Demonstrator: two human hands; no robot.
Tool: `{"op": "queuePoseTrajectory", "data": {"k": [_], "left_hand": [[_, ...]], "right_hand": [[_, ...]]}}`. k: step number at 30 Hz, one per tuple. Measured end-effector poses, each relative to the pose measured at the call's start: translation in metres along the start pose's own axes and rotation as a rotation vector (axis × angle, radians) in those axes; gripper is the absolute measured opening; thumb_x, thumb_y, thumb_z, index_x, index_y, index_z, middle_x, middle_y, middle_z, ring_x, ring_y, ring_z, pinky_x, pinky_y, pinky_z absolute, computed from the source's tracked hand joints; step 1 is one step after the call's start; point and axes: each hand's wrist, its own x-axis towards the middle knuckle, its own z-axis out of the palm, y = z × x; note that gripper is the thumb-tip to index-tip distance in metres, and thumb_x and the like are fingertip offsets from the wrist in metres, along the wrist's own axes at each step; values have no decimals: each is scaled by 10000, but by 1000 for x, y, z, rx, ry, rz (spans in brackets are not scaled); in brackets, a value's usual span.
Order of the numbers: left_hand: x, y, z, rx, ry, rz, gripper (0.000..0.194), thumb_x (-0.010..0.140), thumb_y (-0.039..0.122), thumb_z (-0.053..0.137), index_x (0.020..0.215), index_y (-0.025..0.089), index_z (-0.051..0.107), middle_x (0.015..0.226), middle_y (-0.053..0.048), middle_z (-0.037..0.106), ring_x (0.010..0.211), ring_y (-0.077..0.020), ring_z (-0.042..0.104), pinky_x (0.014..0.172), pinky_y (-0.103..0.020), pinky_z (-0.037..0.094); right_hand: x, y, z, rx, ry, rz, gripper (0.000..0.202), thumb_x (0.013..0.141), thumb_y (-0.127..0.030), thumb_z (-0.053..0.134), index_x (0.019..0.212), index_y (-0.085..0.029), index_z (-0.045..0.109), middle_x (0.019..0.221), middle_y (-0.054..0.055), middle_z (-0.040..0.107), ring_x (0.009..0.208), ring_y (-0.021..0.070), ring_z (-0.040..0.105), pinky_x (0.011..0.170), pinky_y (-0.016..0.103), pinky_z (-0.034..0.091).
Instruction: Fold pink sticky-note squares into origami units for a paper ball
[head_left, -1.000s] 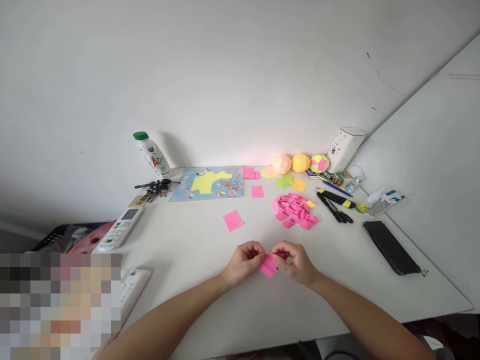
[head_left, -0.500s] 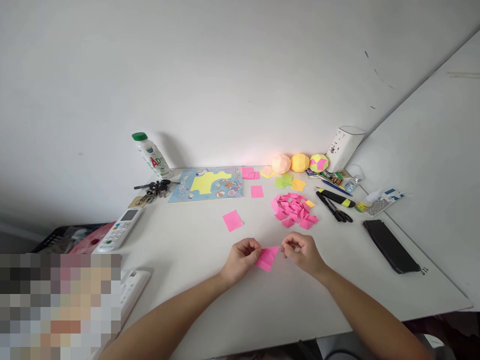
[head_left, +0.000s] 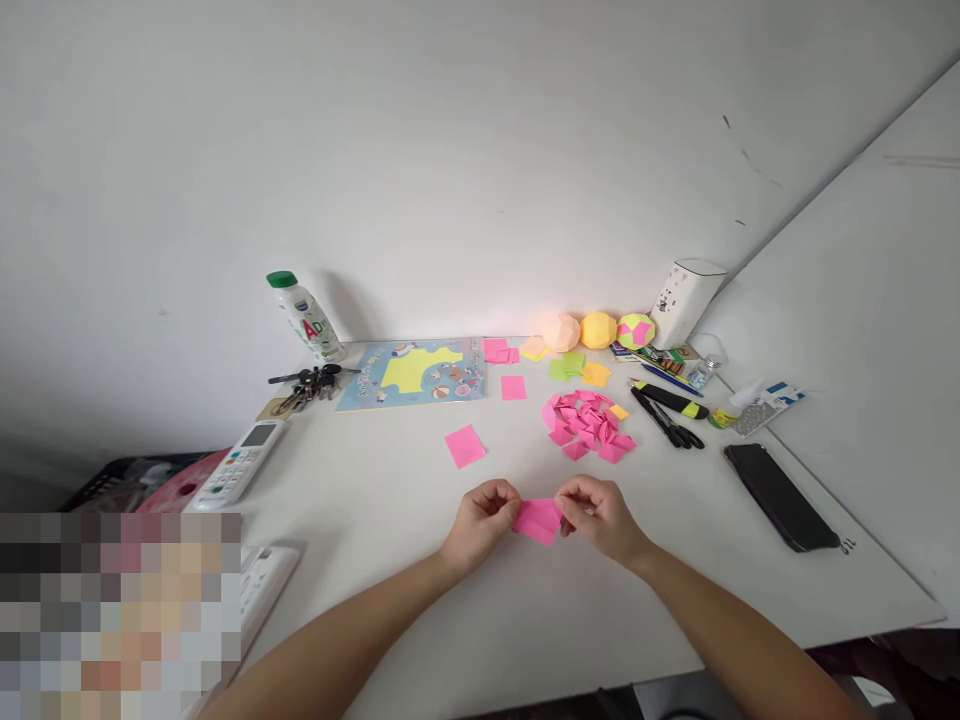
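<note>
A creased pink paper is stretched between my two hands above the white table. My left hand pinches its left edge, and my right hand pinches its upper right corner. Beyond my right hand lies a pile of folded pink pieces. One flat pink square rests past my left hand, and another pink square lies farther back.
Three paper balls stand by the wall. Scissors, a cutter and a black pouch lie at right. A blue booklet, a bottle, keys and a remote are at left.
My right hand has moved left and taken hold of the pink paper's right corner, which it was apart from before. My left hand keeps its grip.
</note>
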Motion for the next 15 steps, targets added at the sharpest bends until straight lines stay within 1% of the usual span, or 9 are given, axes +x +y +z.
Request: {"op": "queuePoseTrajectory", "data": {"k": [3,5,7,9,12,14,15], "left_hand": [[1,0,-1,-46,34,8,206,749,340,598,692,156,524,623,14,525,587,-106,486,605,-248,404],[1,0,0,-78,5,-45,238,763,394,583,779,159,546,688,-3,564,625,-117,516,628,-256,419],[0,0,2,-101,-62,-137,320,778,459,551,887,159,563,735,-24,599,659,-136,548,644,-270,432],[0,1,3,-128,-127,-203,376,785,492,531,920,145,584,760,-47,627,705,-159,576,676,-288,443],[0,3,4,-224,-254,-247,398,804,489,505,909,122,616,832,-93,652,776,-201,603,701,-324,460],[1,5,3,-288,-350,-284,385,813,455,513,970,119,613,880,-117,658,778,-220,619,690,-351,472],[0,6,3,-308,-376,-304,373,812,434,527,998,121,608,903,-124,659,778,-223,624,692,-361,476]], "right_hand": [[2,-2,-2,20,14,13,174,818,-307,541,715,-168,560,608,-4,586,536,133,601,546,259,519],[2,-2,0,7,-3,7,172,812,-319,550,732,-169,580,626,0,591,549,134,599,558,262,521],[2,-1,3,-29,-23,-27,172,810,-324,554,752,-171,608,653,9,603,574,136,595,562,254,512],[2,0,5,-73,-36,-77,171,817,-318,551,771,-173,630,682,18,614,600,137,586,558,242,492],[2,2,6,-105,-52,-125,152,825,-295,546,810,-179,642,716,26,615,607,130,562,553,235,473],[1,3,6,-86,-63,-125,134,824,-276,550,853,-181,640,748,30,617,624,131,563,568,239,478],[1,4,5,-72,-68,-117,133,824,-268,552,877,-182,638,765,32,619,642,135,570,583,244,484]]}}
